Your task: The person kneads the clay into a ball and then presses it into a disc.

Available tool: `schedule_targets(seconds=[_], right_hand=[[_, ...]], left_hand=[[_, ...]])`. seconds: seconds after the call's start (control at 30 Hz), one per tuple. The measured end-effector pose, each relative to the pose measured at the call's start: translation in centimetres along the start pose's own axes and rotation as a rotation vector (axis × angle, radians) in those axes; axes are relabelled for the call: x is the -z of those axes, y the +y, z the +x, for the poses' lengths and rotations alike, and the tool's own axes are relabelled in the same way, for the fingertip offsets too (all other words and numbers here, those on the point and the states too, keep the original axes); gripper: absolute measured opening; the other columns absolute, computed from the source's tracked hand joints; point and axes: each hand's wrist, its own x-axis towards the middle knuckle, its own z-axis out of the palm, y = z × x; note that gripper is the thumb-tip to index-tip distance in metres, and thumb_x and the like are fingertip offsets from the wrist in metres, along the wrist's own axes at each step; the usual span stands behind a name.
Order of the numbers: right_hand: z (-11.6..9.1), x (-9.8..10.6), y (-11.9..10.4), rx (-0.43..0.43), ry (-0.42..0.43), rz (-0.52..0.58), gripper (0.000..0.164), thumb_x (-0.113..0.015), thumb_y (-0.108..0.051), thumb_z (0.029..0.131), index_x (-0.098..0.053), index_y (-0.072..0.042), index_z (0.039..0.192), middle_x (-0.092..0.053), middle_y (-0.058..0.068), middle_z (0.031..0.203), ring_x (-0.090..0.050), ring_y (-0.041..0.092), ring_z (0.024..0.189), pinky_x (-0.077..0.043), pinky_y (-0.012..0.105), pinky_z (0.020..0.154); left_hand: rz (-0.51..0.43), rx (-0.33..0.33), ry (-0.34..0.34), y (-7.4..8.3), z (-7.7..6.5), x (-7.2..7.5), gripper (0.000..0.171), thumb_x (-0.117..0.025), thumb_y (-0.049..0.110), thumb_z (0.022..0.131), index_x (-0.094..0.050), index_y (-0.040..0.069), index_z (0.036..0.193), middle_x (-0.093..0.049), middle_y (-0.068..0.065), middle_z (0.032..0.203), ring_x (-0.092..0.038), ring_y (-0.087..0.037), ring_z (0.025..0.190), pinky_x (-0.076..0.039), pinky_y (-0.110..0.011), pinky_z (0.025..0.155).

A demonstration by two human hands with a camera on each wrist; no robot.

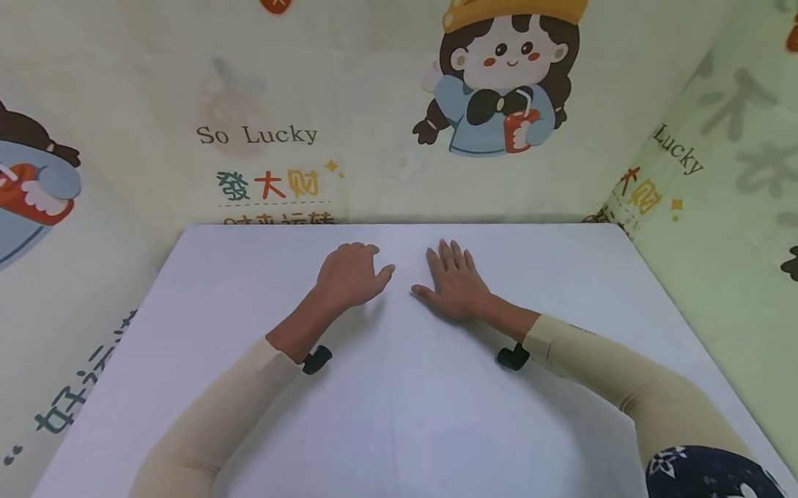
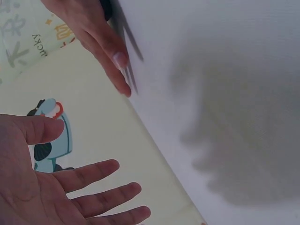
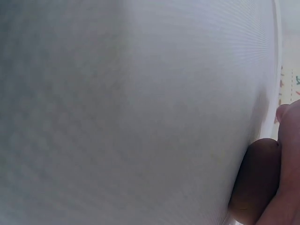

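Above the white tabletop [image 1: 391, 410], toward its far side, my left hand [image 1: 351, 274] hovers with thumb apart and fingers loosely extended. Its palm and spread fingers [image 2: 107, 187] show in the left wrist view, holding nothing, and its shadow falls on the white surface. To the right, my right hand [image 1: 458, 287] lies palm down at the tabletop, fingers straight and spread, thumb pointing toward the left hand. In the left wrist view the right hand [image 2: 96, 35] appears near the top. The right wrist view looks very closely along the surface, with part of the right hand [image 3: 286, 173] at the edge.
A dark wrist camera [image 1: 317, 359] sits under the left wrist and another dark wrist camera [image 1: 513, 357] under the right. Behind the table's far edge hangs a pale printed cloth [image 1: 376, 169] with cartoon figures and lettering; it also runs along both sides.
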Motion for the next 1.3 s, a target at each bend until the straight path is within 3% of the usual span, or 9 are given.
schedule_targets(seconds=[0.33, 0.77, 0.93, 1.3], right_hand=[[-0.1, -0.2, 0.2, 0.0, 0.016, 0.012, 0.096, -0.033, -0.072, 0.103, -0.012, -0.005, 0.169, 0.0, 0.022, 0.174, 0.007, 0.041, 0.159, 0.001, 0.057, 0.125], [0.4, 0.4, 0.5, 0.01, 0.017, 0.003, 0.1, -0.025, -0.077, 0.102, -0.007, -0.006, 0.169, 0.004, 0.022, 0.174, 0.01, 0.039, 0.159, 0.003, 0.057, 0.125], [0.2, 0.4, 0.5, 0.004, 0.022, 0.001, 0.101, -0.025, -0.078, 0.101, -0.007, -0.005, 0.169, 0.004, 0.022, 0.174, 0.01, 0.039, 0.159, 0.004, 0.057, 0.125], [-0.1, -0.4, 0.4, -0.009, 0.03, 0.006, 0.099, -0.032, -0.075, 0.102, -0.011, -0.005, 0.169, 0.002, 0.023, 0.174, 0.009, 0.04, 0.159, 0.005, 0.057, 0.125]], left_hand=[[-0.019, 0.056, 0.014, -2.7, -0.9, -0.4, 0.059, -0.056, 0.045, 0.104, -0.063, 0.001, 0.142, -0.067, -0.02, 0.135, -0.062, -0.04, 0.123, -0.053, -0.053, 0.099], [-0.077, 0.099, 0.009, -6.1, -2.0, 0.2, 0.059, -0.054, 0.041, 0.104, -0.06, -0.003, 0.143, -0.061, -0.025, 0.142, -0.054, -0.044, 0.132, -0.046, -0.058, 0.107], [-0.075, 0.118, -0.003, -7.1, -2.3, -0.2, 0.059, -0.054, 0.04, 0.104, -0.06, -0.004, 0.143, -0.06, -0.026, 0.143, -0.052, -0.045, 0.134, -0.044, -0.059, 0.108], [-0.058, 0.111, -0.021, -7.5, -2.5, -1.6, 0.059, -0.053, 0.04, 0.105, -0.059, -0.005, 0.143, -0.059, -0.027, 0.144, -0.05, -0.045, 0.137, -0.041, -0.059, 0.111]])
